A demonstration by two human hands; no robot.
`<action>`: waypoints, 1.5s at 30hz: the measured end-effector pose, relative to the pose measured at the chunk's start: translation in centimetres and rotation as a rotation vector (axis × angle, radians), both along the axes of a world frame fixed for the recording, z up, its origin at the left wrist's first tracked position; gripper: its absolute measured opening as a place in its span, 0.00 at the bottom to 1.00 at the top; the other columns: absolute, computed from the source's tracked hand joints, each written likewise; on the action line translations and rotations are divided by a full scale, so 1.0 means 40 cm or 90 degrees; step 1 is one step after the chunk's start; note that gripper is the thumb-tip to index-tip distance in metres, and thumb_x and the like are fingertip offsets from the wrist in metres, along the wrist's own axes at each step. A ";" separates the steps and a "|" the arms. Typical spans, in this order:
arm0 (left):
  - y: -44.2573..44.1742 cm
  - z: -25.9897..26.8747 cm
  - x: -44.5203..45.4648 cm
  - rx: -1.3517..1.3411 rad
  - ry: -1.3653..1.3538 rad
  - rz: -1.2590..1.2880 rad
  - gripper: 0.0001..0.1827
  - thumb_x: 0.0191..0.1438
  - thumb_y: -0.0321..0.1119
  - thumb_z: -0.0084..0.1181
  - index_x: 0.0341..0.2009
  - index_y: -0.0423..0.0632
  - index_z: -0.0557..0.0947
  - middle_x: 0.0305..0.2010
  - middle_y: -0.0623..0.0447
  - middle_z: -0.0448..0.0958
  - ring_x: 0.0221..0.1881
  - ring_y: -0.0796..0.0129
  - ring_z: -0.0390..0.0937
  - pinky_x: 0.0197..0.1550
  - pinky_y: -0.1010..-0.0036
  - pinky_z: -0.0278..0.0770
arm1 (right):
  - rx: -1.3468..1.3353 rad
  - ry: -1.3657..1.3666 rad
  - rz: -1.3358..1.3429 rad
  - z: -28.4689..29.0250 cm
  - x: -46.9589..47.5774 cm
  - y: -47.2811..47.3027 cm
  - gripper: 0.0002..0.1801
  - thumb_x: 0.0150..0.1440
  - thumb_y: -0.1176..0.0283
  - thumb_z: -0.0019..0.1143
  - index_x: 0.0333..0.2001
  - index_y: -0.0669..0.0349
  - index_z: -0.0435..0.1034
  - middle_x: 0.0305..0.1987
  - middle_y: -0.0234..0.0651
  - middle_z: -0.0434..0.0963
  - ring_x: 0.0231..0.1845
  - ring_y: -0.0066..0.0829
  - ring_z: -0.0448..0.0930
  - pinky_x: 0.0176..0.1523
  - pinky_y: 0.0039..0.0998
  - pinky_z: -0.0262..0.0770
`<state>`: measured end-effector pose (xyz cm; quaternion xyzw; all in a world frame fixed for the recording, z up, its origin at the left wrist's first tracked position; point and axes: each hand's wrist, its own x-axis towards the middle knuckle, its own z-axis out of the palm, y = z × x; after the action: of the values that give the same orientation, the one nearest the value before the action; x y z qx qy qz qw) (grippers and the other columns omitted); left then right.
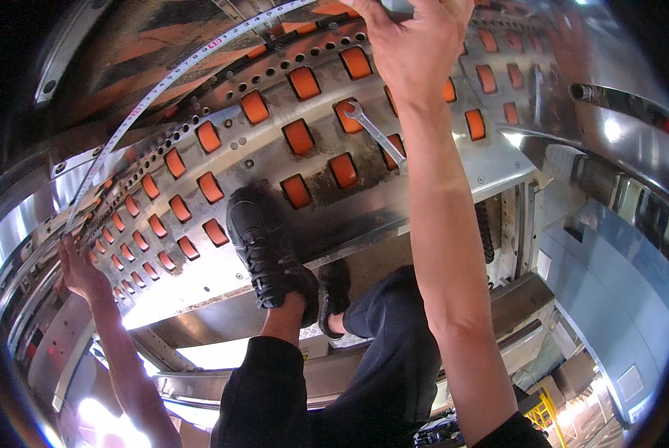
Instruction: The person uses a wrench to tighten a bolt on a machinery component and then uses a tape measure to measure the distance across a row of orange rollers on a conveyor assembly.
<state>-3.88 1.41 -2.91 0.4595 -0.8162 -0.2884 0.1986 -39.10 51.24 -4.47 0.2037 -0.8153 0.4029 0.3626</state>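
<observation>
A white measuring tape [169, 78] arcs across the upper left, drawn out between my two hands. My left hand [82, 269], at the far left, pinches the tape's lower end. At the top edge of the picture, my right hand [418, 45] holds the other end beside a pale object, partly cut off, that looks like the tape's case. Just left of my right forearm, a steel combination wrench [380, 136] lies on a metal panel [267, 151] with orange rollers set in it. The forearm hides the wrench's lower end.
My black shoe [256, 241] rests on the roller panel's edge; the other foot is lower, on a patterned metal surface. A row of round holes runs along the panel's upper side. Curved shiny metal stands at right, above a blue-grey panel [597, 291]. A yellow metal frame [547, 414] shows at lower right.
</observation>
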 end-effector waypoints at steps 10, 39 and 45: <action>-0.038 0.005 0.039 -0.080 0.010 -0.023 0.24 0.67 0.36 0.51 0.66 0.46 0.72 0.72 0.48 0.64 0.63 0.60 0.72 0.57 0.66 0.79 | -0.014 0.036 -0.015 -0.011 -0.004 -0.021 0.13 0.40 0.75 0.76 0.29 0.57 0.77 0.36 0.37 0.74 0.42 0.41 0.73 0.46 0.38 0.69; 0.036 0.007 -0.028 0.197 0.249 0.136 0.27 0.65 0.39 0.57 0.66 0.45 0.71 0.57 0.52 0.77 0.54 0.68 0.76 0.54 0.71 0.73 | -0.013 0.051 -0.031 0.000 -0.009 -0.020 0.14 0.39 0.73 0.78 0.30 0.57 0.78 0.35 0.35 0.73 0.42 0.39 0.73 0.46 0.38 0.69; -0.030 -0.001 0.026 0.076 0.060 0.005 0.26 0.67 0.31 0.48 0.69 0.49 0.68 0.70 0.49 0.67 0.63 0.62 0.72 0.58 0.69 0.77 | 0.002 0.031 -0.031 0.000 -0.002 -0.019 0.13 0.40 0.73 0.78 0.29 0.56 0.78 0.35 0.34 0.73 0.41 0.37 0.73 0.46 0.37 0.69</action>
<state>-2.84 0.23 -2.97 0.4597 -0.7855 -0.3568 0.2105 -39.16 50.48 -4.48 0.1944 -0.8116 0.3877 0.3914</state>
